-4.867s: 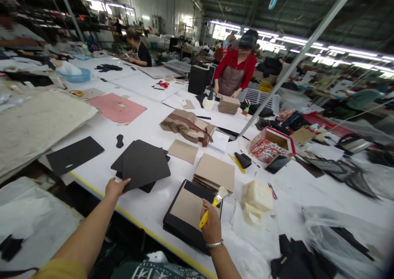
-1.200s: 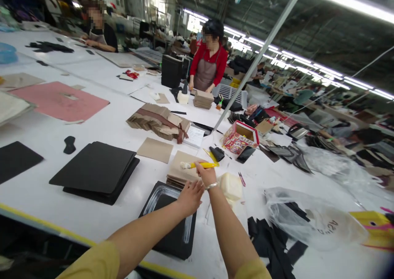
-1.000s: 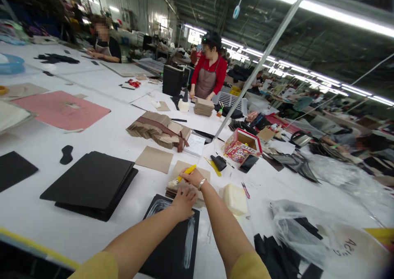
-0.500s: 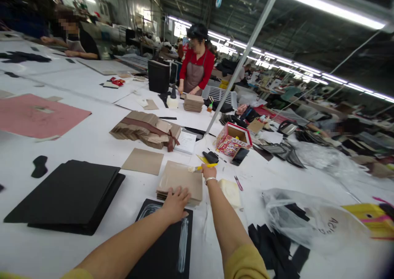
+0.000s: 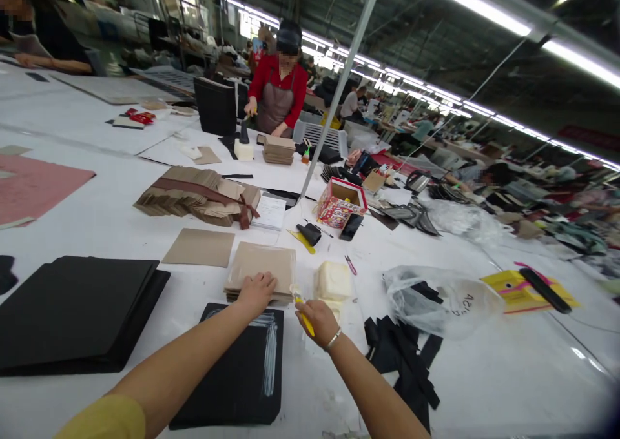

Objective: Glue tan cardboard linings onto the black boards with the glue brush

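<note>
My right hand (image 5: 317,321) is closed round the yellow handle of a brush (image 5: 304,317). The brush's pale bristles are at the right front corner of a stack of beige boards (image 5: 264,261). On top of that stack lies my left hand (image 5: 258,290), fingers stretched out and nothing visible in them. A wet-looking streak runs along the top board's edges. Below my hands is a black sheet (image 5: 232,381) with whitish smears along its top and right side; my left forearm covers part of it. A cream-coloured block-like container (image 5: 333,281) stands right of the stack.
Large black sheets (image 5: 72,316) are piled at the left, near a single beige board (image 5: 198,248). Farther back are fanned brown pieces (image 5: 194,193), a red patterned box (image 5: 339,203) and a metal pole (image 5: 339,90). A plastic bag (image 5: 436,297) and black scraps (image 5: 400,355) lie right. A co-worker (image 5: 278,90) stands opposite.
My right hand has brought the brush from the stack's far right corner down to its near right corner. My left hand stays on the stack, slightly farther up it. The camera view has shifted right.
</note>
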`<state>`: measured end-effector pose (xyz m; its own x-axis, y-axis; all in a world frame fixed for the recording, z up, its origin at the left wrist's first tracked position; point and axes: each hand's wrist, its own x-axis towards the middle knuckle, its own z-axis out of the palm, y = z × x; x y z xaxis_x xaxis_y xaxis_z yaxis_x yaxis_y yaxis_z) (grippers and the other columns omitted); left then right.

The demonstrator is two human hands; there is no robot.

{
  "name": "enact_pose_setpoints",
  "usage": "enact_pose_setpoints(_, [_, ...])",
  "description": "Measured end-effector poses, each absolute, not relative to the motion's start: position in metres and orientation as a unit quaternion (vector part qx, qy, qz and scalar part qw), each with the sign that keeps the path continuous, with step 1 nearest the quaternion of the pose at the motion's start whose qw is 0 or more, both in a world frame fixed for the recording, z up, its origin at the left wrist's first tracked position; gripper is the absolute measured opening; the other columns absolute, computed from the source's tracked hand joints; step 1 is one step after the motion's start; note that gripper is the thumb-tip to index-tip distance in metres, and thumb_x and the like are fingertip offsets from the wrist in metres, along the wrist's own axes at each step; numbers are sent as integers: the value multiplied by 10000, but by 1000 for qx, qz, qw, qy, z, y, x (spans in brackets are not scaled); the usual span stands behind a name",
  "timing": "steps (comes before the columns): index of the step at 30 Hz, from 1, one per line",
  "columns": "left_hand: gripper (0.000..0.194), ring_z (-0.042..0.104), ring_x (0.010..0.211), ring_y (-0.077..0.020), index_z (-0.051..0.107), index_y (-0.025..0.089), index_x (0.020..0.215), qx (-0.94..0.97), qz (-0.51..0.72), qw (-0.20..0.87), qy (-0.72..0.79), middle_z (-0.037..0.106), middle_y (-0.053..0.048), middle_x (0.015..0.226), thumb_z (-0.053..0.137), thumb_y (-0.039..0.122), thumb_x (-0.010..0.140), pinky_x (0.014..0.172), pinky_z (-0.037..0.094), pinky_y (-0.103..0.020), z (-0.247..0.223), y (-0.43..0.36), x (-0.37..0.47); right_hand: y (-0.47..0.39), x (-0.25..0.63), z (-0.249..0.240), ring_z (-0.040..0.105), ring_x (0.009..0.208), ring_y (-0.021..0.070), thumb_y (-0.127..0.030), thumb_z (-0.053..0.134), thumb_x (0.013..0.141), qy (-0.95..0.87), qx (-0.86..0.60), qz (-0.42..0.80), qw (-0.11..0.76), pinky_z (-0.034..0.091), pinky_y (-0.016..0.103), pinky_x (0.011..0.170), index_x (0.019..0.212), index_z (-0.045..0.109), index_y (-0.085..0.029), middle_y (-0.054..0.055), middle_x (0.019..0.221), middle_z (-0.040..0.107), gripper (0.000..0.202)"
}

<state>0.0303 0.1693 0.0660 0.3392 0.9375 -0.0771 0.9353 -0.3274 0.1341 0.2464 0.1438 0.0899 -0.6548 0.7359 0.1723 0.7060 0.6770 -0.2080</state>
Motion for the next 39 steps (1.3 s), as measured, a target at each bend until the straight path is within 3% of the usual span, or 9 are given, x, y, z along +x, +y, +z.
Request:
enact_pose_setpoints(8, [215, 502, 937, -242, 597, 112, 911, 838, 7, 106, 535, 548, -150, 969, 427, 144, 783, 776, 422, -372, 79, 188, 25, 98, 270, 124, 588, 804, 178, -303, 474, 834, -738, -536, 163, 376, 472, 318, 744, 968, 612, -207, 66, 892, 634, 215])
enact_pose_setpoints(13, [159, 552, 832, -199, 616, 127, 808, 849, 11, 119, 516, 576, -115, 866, 468, 119, 749, 734, 449, -303, 90, 184, 20, 88, 263, 124, 571, 552, 126, -365, 479, 828, -605, -592, 236, 478, 488, 270, 553, 1039, 576, -171, 37, 770, 635, 303])
enact_pose_setpoints(17, [229, 523, 927, -214, 572, 140, 909, 836, 67, 84, 538, 563, -119, 959, 386, 92, 785, 786, 434, -327, 119, 167, 6, 86, 250, 124, 579, 519, 103, -413, 419, 854, -559, -607, 286, 487, 495, 248, 551, 1080, 499, -182, 18, 778, 631, 333])
enact_pose_setpoints(20, [202, 518, 938, -209, 533, 138, 921, 746, 233, 75, 619, 560, -110, 960, 374, 132, 796, 824, 422, -337, 147, 148, -9, 89, 230, 122, 607, 568, 112, -430, 383, 865, -544, -599, 327, 488, 506, 251, 570, 994, 444, -187, 37, 828, 630, 282])
enact_pose_setpoints(23, [192, 562, 811, -176, 509, 147, 912, 556, 470, 208, 653, 591, -54, 866, 491, 219, 735, 744, 465, -300, 164, 123, -18, 92, 202, 117, 618, 636, 135, -432, 403, 852, -554, -592, 350, 469, 502, 256, 572, 916, 400, -200, 45, 824, 614, 241])
enact_pose_setpoints(26, [378, 587, 808, -192, 472, 148, 992, 403, 590, 409, 567, 611, -49, 916, 591, 291, 663, 673, 498, -308, 165, 92, -13, 92, 176, 111, 594, 626, 136, -417, 421, 837, -559, -603, 332, 463, 482, 255, 564, 898, 387, -209, 21, 780, 584, 219])
enact_pose_setpoints(30, [496, 589, 866, -218, 474, 131, 1020, 303, 619, 536, 487, 612, -79, 973, 669, 338, 614, 687, 505, -328, 154, 51, -11, 81, 168, 109, 546, 632, 133, -383, 460, 805, -568, -626, 261, 466, 453, 260, 624, 886, 395, -205, -11, 706, 529, 206])
enact_pose_setpoints(34, [435, 577, 869, -170, 493, 186, 1025, 250, 629, 535, 505, 593, -45, 1008, 578, 454, 694, 660, 500, -288, 130, 23, -39, 57, 183, 105, 528, 636, 132, -380, 422, 821, -610, -618, 242, 432, 429, 255, 628, 906, 409, -193, 0, 732, 517, 205])
enact_pose_setpoints(39, [363, 534, 627, -123, 567, 159, 806, 283, 466, 514, 663, 583, 7, 715, 523, 504, 700, 499, 423, -200, 76, -16, -79, 24, 202, 79, 551, 579, 161, -380, 351, 856, -674, -635, 244, 288, 396, 263, 540, 955, 435, -188, 15, 713, 559, 231])
